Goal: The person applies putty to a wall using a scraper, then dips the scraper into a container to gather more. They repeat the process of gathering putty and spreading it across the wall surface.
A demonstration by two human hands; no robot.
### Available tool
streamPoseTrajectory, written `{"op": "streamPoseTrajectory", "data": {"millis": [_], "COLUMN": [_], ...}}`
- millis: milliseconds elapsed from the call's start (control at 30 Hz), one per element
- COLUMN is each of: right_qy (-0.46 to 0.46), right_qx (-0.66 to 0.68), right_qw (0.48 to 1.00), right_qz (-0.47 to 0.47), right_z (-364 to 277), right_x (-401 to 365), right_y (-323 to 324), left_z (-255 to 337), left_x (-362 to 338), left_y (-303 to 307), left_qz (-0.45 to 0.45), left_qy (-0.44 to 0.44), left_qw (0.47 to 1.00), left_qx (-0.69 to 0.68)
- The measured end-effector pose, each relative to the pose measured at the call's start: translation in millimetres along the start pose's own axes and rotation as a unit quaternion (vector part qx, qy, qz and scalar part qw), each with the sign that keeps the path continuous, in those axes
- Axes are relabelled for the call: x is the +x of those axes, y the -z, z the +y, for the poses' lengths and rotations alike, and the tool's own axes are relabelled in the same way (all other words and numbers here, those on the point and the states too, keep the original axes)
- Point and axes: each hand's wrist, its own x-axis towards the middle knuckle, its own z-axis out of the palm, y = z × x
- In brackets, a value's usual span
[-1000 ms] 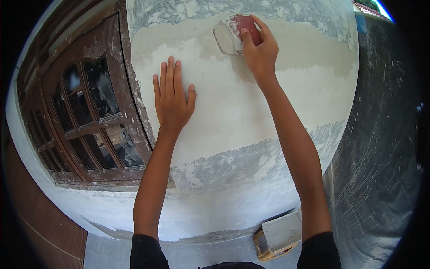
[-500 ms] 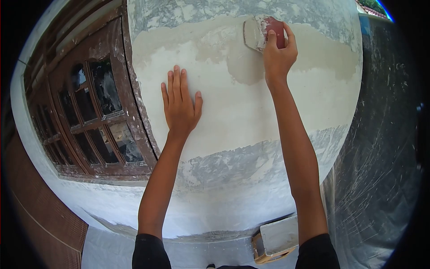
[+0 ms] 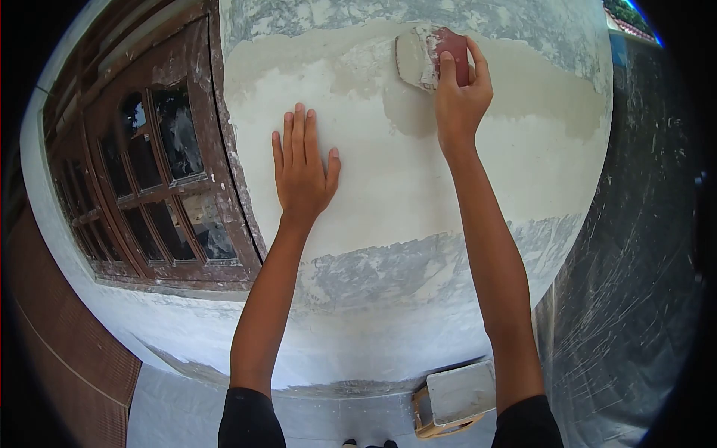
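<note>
Surroundings: a brown wooden window with small glass panes (image 3: pixel 160 172) is on the left, its frame butting against the grey wall with a wide band of off-white plaster (image 3: pixel 403 201). Bare grey patches show above and below that band. On the right is a dark, white-streaked plastic sheet (image 3: pixel 642 261). Near us, low down, a small wooden board loaded with pale plaster (image 3: pixel 457 394) sits just left of our right upper arm. Only our own arms stand between us and the wall.

Our left hand (image 3: pixel 302 168) is flat on the plaster, mid-band, fingers straight and close together, thumb out to the right. It holds nothing.

Our right hand (image 3: pixel 459 93) is at the far top edge of the band, fingers wrapped round the red handle of a flat plaster-coated scraper (image 3: pixel 420 56). The index finger lies along the handle. The blade lies against the wall, left of the hand.
</note>
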Motion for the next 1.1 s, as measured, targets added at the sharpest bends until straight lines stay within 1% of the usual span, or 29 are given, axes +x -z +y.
{"op": "streamPoseTrajectory", "data": {"millis": [33, 67, 100, 167, 200, 233, 300, 333, 400, 433, 500, 533, 567, 600, 633, 700, 733, 800, 833, 933, 967, 1000, 1033, 1100], "right_qy": [0.001, 0.075, 0.075, 0.018, -0.019, -0.032, -0.060, -0.055, -0.046, -0.012, 0.066, 0.067, 0.011, -0.045, -0.064, -0.083, -0.080, -0.009, 0.062, 0.083, 0.022, -0.039, -0.070, -0.080], "right_qx": [-0.017, -0.101, -0.105, -0.123, -0.057, -0.015, 0.028, 0.026, 0.025, -0.046, -0.156, -0.159, -0.096, -0.030, 0.010, 0.047, 0.044, -0.017, -0.068, -0.100, -0.047, 0.008, 0.017, 0.066], "right_qw": [0.999, 0.990, 0.989, 0.992, 0.998, 0.998, 0.991, 0.992, 0.999, 0.997, 0.978, 0.977, 0.994, 0.998, 0.995, 0.990, 0.991, 0.998, 0.989, 0.984, 0.998, 0.998, 0.993, 0.982], "right_qz": [-0.050, -0.072, -0.071, -0.031, 0.013, 0.061, 0.113, 0.111, 0.001, -0.064, -0.123, -0.122, -0.051, 0.021, 0.076, 0.101, 0.101, -0.054, -0.113, -0.124, -0.039, 0.045, 0.093, 0.156], "right_z": [-4, 2, 5, 6, 9, 11, 1, -1, -4, -6, 6, 10, 15, 13, 12, 1, -2, 0, 8, 10, 9, 8, 8, -1], "right_x": [-8, -12, -10, -4, 6, 13, 15, 12, -3, -12, -17, -13, -5, 0, 3, 2, -3, -16, -19, -17, -11, -5, 1, 3], "right_y": [-4, -10, -8, -4, 2, 9, 16, 13, 2, -2, -6, -5, -1, 2, 5, 5, 1, -11, -15, -17, -12, -6, 0, 2], "left_z": [1, 1, 0, -2, -2, -3, -2, -1, 0, 0, -2, -2, -2, -2, -2, -2, -2, -2, -2, -4, -4, -4, -4, -4], "left_x": [0, 0, 1, 0, -1, -1, -1, -2, -2, -2, -3, -4, -6, -6, -7, -8, -8, -7, -8, -9, -9, -10, -10, -10], "left_y": [0, 0, 1, 1, 1, 1, 1, 1, 2, 2, 2, 2, 2, 3, 3, 2, 1, 2, 3, 4, 4, 4, 5, 4], "left_qz": [0.001, 0.001, -0.002, -0.003, -0.003, -0.004, 0.000, 0.002, 0.000, -0.005, -0.006, -0.009, -0.009, -0.012, -0.013, -0.012, -0.012, -0.014, -0.017, -0.021, -0.020, -0.022, -0.022, -0.019], "left_qy": [0.001, 0.002, 0.001, -0.002, -0.003, -0.003, -0.003, -0.001, 0.002, 0.004, 0.003, 0.002, 0.002, 0.001, 0.000, 0.002, 0.003, 0.004, 0.005, 0.006, 0.006, 0.006, 0.007, 0.007], "left_qw": [1.000, 1.000, 1.000, 1.000, 1.000, 1.000, 1.000, 1.000, 1.000, 1.000, 1.000, 1.000, 1.000, 1.000, 1.000, 1.000, 1.000, 1.000, 1.000, 0.999, 0.999, 0.999, 0.999, 0.999], "left_qx": [-0.003, -0.006, -0.008, -0.011, -0.014, -0.017, -0.020, -0.021, -0.023, -0.022, -0.022, -0.020, -0.023, -0.024, -0.023, -0.022, -0.021, -0.024, -0.023, -0.031, -0.034, -0.037, -0.040, -0.040]}}
